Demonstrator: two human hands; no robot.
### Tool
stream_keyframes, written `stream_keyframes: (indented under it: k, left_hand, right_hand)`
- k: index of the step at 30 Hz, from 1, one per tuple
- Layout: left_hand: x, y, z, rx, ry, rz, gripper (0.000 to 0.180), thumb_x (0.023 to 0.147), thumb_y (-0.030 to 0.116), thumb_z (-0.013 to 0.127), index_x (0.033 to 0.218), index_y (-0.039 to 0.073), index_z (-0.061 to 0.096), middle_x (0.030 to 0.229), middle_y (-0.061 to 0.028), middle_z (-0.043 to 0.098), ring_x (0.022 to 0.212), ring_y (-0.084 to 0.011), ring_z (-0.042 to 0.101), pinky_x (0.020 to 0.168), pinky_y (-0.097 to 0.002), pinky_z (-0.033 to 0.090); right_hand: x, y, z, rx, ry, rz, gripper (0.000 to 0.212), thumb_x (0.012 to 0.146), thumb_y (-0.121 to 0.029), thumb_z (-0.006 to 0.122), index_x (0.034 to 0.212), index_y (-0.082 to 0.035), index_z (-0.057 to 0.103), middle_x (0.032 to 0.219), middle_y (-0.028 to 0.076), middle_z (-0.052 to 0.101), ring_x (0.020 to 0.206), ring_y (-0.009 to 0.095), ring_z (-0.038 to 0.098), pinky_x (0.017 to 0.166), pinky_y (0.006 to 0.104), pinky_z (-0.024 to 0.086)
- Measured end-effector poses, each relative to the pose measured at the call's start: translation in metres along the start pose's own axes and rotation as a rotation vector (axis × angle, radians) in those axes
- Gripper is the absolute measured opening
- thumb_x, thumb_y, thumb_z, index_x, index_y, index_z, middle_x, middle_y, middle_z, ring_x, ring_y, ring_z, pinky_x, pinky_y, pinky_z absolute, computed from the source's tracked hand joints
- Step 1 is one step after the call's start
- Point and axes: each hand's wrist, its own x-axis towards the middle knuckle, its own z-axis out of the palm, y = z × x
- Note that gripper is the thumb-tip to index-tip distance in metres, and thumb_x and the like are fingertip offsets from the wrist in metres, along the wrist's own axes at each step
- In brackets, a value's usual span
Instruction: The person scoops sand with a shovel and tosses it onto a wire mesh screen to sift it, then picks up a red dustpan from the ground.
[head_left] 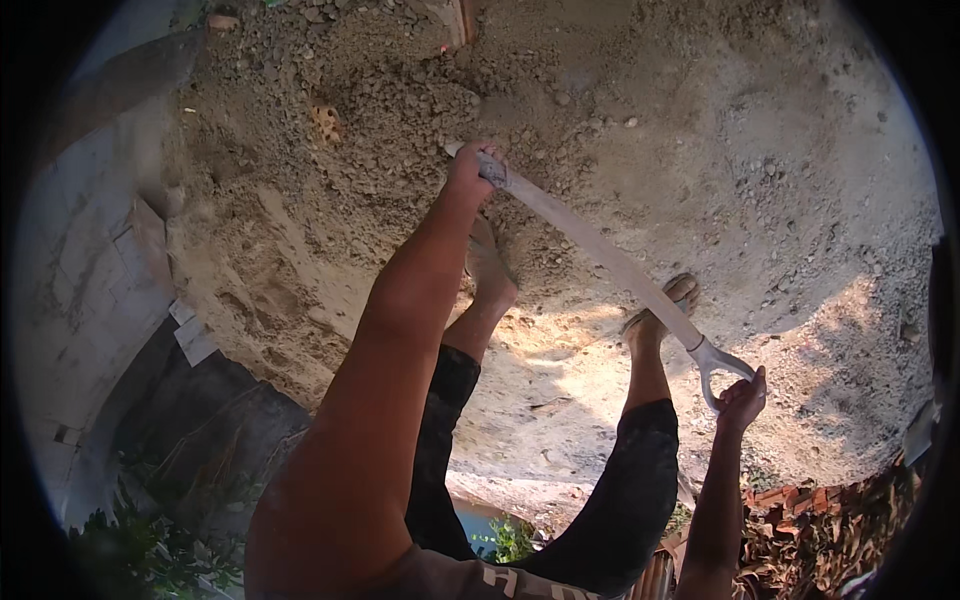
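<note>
A shovel with a long wooden shaft (600, 250) slants across the view, from the gravelly soil at the middle down to the right. My left hand (472, 168) is wrapped round the shaft's lower end, by the metal socket. At the other end, my right hand (742, 402) grips the pale D-shaped handle. Little of the blade can be made out beyond my left hand, against the loose soil (400, 125). My legs stand apart under the shaft, in dark trousers (628, 470) rolled to about the knee.
Gravelly ground spreads widely around my feet, sunlit in patches. A pale block wall (90, 250) curves along the left, with green plants (150, 540) below it. Red bricks (800, 500) and dry leaves lie at lower right. An upright wooden piece (463, 22) shows at the top.
</note>
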Motion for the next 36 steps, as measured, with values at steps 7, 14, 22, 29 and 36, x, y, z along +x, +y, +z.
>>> stream_keyframes:
  k: [7,14,22,29,36]
  left_hand:
    - [-0.053,0.059,-0.026,-0.031,0.098,0.062,0.017,0.087,0.009,0.056,0.073,0.01,0.045,0.065,-0.0045,0.047,0.057,-0.0217,0.049,0.06,-0.041,0.047]
    - [-0.203,0.036,-0.069,-0.21,-0.063,-0.101,0.013,0.081,0.011,0.061,0.073,0.011,0.051,0.064,-0.0033,0.05,0.059,-0.021,0.055,0.06,-0.0388,0.049]
    - [-0.386,0.021,-0.129,-0.246,0.201,-0.151,0.017,0.08,0.014,0.061,0.067,0.011,0.05,0.063,-0.0061,0.051,0.058,-0.0234,0.056,0.058,-0.0418,0.05]
    - [-0.408,0.142,-0.112,0.167,0.475,-0.168,0.013,0.086,0.017,0.061,0.091,0.005,0.059,0.086,-0.0115,0.057,0.069,-0.0275,0.056,0.065,-0.0471,0.049]
    - [-0.566,0.439,0.135,0.492,0.143,0.441,0.051,0.079,0.014,0.073,0.121,0.001,0.047,0.112,-0.0144,0.052,0.103,-0.0287,0.055,0.081,-0.0447,0.048]
  right_hand:
    - [-0.116,-0.033,0.006,0.018,-0.118,-0.028,0.032,0.092,-0.038,0.055,0.081,-0.01,0.047,0.049,-0.003,0.031,0.037,0.009,0.031,0.034,0.0259,0.027]
    - [-0.235,-0.075,-0.127,-0.173,0.18,0.053,0.029,0.09,-0.035,0.057,0.084,-0.008,0.051,0.051,-0.002,0.031,0.041,0.011,0.034,0.036,0.0282,0.029]
    - [-0.353,-0.171,-0.229,-0.333,-0.021,0.044,0.044,0.091,-0.049,0.055,0.07,-0.012,0.043,0.046,-0.001,0.031,0.033,0.013,0.034,0.029,0.0291,0.027]
    - [-0.439,-0.141,-0.221,-0.224,-0.071,0.35,0.05,0.086,-0.057,0.058,0.072,-0.012,0.043,0.047,-0.001,0.031,0.036,0.014,0.033,0.033,0.0292,0.026]
    - [-0.459,-0.07,-0.067,0.133,-0.895,0.391,0.049,0.087,-0.061,0.054,0.07,-0.016,0.048,0.052,-0.004,0.04,0.038,0.007,0.037,0.036,0.0257,0.034]
